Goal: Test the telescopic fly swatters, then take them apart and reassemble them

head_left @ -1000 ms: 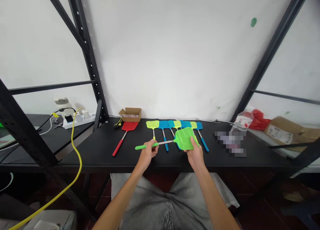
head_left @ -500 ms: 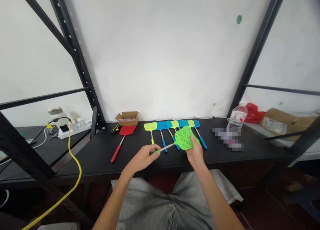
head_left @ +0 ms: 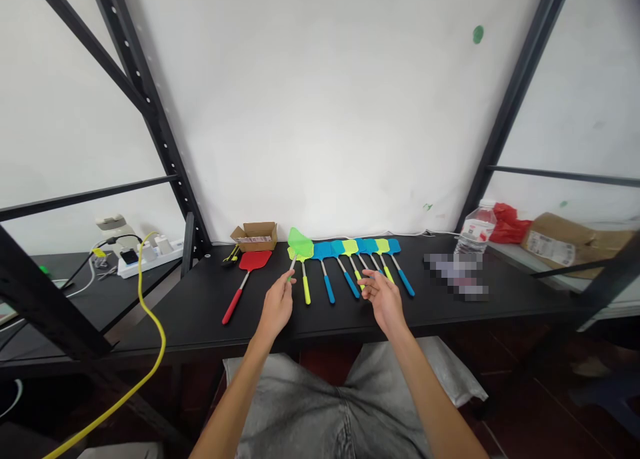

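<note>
My left hand is closed round the handle of a green fly swatter, whose head points away from me and partly covers a yellow fly swatter on the table. My right hand holds nothing; its fingers are loosely curled and apart, above the handles of the row. Several blue and yellow fly swatters lie side by side there, among them a blue fly swatter and another blue one at the right end. A red fly swatter lies apart on the left.
Behind the red swatter stands an open cardboard box. A water bottle, red plastic bag and brown package are at the right. A yellow cable hangs at the left near a power strip. Black metal posts frame the table.
The green fly swatter has swung left and now points toward the wall in my left hand. My right hand has let go of its head and its fingers have loosened.
</note>
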`<state>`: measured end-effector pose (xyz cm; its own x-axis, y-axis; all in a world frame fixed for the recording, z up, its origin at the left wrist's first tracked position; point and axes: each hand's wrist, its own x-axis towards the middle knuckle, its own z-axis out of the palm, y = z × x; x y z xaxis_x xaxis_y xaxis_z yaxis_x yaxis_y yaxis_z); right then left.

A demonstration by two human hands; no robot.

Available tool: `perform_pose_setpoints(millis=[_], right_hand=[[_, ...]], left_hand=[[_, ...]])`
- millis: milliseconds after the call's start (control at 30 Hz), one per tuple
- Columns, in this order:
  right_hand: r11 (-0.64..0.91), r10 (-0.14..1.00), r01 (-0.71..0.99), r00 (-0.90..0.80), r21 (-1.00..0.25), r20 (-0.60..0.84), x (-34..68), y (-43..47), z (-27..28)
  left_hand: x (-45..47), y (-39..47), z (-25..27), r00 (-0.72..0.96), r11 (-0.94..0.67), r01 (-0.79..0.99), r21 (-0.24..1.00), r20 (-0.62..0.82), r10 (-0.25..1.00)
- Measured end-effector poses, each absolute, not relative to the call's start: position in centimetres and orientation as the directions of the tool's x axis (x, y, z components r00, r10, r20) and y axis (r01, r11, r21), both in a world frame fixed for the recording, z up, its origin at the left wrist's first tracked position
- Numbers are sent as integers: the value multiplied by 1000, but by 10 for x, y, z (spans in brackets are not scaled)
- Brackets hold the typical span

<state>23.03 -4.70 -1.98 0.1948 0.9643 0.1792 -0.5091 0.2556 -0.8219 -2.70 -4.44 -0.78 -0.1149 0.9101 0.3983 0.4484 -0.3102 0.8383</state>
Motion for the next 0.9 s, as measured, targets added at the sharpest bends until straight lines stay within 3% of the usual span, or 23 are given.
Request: perform_pose_setpoints(millis=[100,200,367,600,733,900], right_hand=[[259,963,-503,195,-825,184,230,-47,-20],[259,963,-498,194,-828,185,230,-47,-20],[253,965,-487,188,-836,183,230,-48,-19],[257,964,-484,185,-837,190,231,-48,-20],[265,962,-473,183,-840,201,231,-48,-20],[268,962,-472,178,-840,207,230,-49,-20]], left_hand=[[-24,-42,-16,-108,-240,637,732,393,913],[-21,-43,-21,-45,-178,829,531,380,924],[-15,-47,-23,-4,-93,952,291,318,948],[-40,-44,-10,-41,-45,967,252,328,944],[-80,-39,-2,-145,56,970,237,376,915],[-109,-46,5,-308,263,947,183,296,904]])
